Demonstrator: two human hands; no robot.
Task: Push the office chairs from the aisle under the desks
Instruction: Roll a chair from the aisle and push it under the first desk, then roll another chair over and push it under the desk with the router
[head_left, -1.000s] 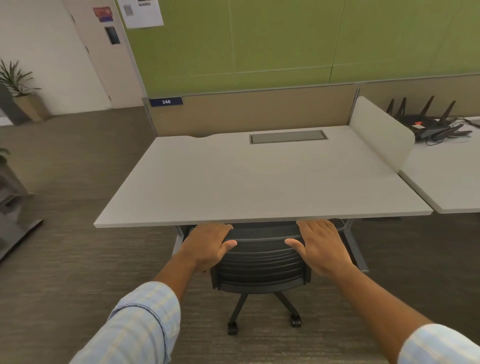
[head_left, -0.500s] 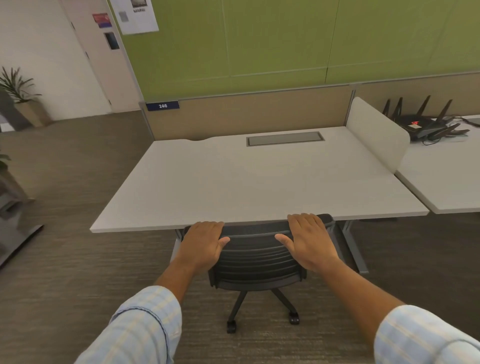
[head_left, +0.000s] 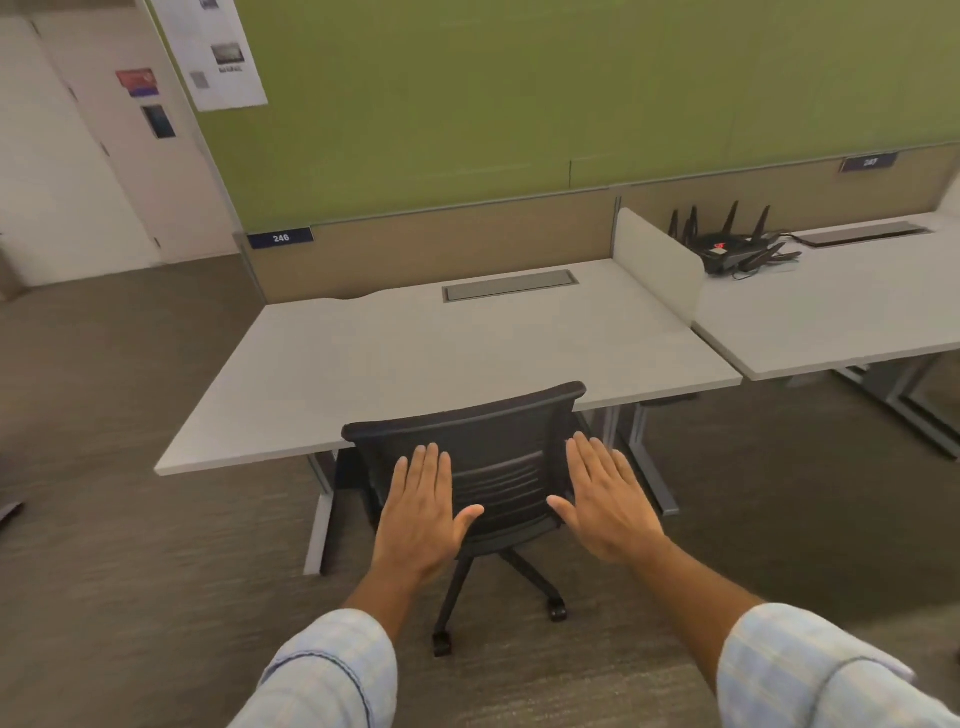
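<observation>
A black office chair (head_left: 488, 441) with a ribbed backrest stands at the front edge of a light grey desk (head_left: 415, 353). Its seat is hidden under the desktop, and its backrest top rises just above the desk edge. My left hand (head_left: 423, 512) is flat with fingers extended in front of the backrest's left side. My right hand (head_left: 608, 501) is flat the same way at the backrest's right side. Neither hand grips anything; whether the palms touch the backrest I cannot tell. The chair's star base and casters (head_left: 556, 610) show on the carpet below.
A second grey desk (head_left: 841, 322) adjoins on the right behind a low divider panel (head_left: 657, 260), with a black router (head_left: 732, 249) on it. Grey desk legs (head_left: 649, 467) flank the chair. Brown carpet (head_left: 130, 519) stretches left toward a white door (head_left: 78, 156).
Both hands have come off the top of the backrest and drawn back, now flat and open. The view has pulled back and swung right, so more of the backrest shows.
</observation>
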